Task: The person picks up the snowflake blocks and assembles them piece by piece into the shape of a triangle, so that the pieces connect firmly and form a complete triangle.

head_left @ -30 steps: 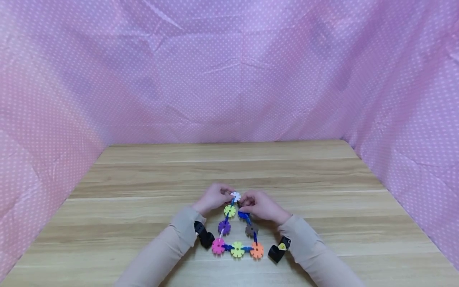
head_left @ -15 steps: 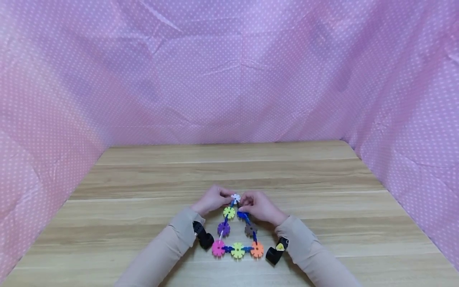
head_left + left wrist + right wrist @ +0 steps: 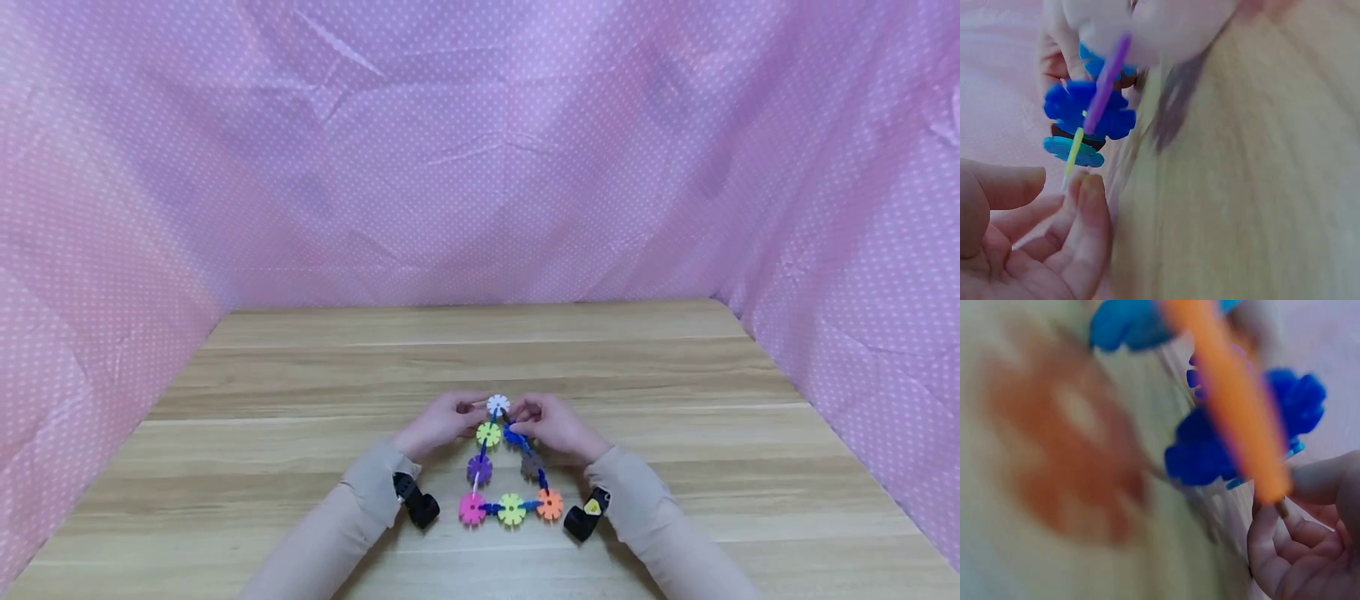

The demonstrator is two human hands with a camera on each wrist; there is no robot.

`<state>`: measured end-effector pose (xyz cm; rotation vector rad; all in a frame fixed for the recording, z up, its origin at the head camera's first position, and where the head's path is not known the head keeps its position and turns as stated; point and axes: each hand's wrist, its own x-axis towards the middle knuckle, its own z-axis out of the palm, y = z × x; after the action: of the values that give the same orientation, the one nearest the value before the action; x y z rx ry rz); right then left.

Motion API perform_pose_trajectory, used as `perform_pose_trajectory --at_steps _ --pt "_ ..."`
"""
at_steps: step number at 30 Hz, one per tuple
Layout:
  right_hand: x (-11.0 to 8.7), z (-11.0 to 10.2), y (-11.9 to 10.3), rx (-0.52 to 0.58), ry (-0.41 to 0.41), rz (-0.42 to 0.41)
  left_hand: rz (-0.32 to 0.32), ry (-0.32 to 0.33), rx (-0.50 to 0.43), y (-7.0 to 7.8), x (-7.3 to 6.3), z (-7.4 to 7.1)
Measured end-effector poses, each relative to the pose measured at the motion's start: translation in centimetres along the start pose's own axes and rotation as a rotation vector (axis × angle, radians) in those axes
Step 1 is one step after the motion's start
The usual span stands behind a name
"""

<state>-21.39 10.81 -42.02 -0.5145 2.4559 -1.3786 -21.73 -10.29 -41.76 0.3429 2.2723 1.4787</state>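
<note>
Notched plastic flower discs are joined into a triangle above the wooden table (image 3: 337, 467). At its top is a white disc (image 3: 498, 405), which my left hand (image 3: 442, 423) holds at the left, thumb and fingertips about its edge. Below it come a yellow disc (image 3: 488, 434) and a purple disc (image 3: 480, 468). My right hand (image 3: 558, 425) pinches a blue disc (image 3: 514, 434) on the right side, close to the white disc. The lower side has a pink disc (image 3: 472, 508), another yellow disc (image 3: 512, 509) and an orange disc (image 3: 550, 504). In the right wrist view, curled fingers (image 3: 1269, 544) are partly hidden.
A pink dotted cloth (image 3: 480, 167) hangs behind the table and along both sides. Black wrist cameras are strapped on the left sleeve (image 3: 367, 492) and the right sleeve (image 3: 637, 492). A brown disc (image 3: 532, 465) sits in the triangle's right side.
The triangle has shifted slightly right and away from me. Its open gap at the top right has narrowed, the blue disc now lying nearer the white one.
</note>
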Motion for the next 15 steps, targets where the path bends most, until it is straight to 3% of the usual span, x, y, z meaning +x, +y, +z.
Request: perform_pose_trajectory --at_steps 4,8,15 --pt "0.6 -1.1 0.6 0.034 0.037 0.046 -0.031 0.004 -0.054 0.1 -0.6 0.1" --pt "1.2 -1.6 1.0 0.061 0.064 0.088 -0.053 -0.022 -0.038 0.3 -1.3 0.5" --pt "1.8 -2.0 1.1 0.008 0.085 0.128 -0.016 0.0 0.026 0.3 -1.3 1.1"
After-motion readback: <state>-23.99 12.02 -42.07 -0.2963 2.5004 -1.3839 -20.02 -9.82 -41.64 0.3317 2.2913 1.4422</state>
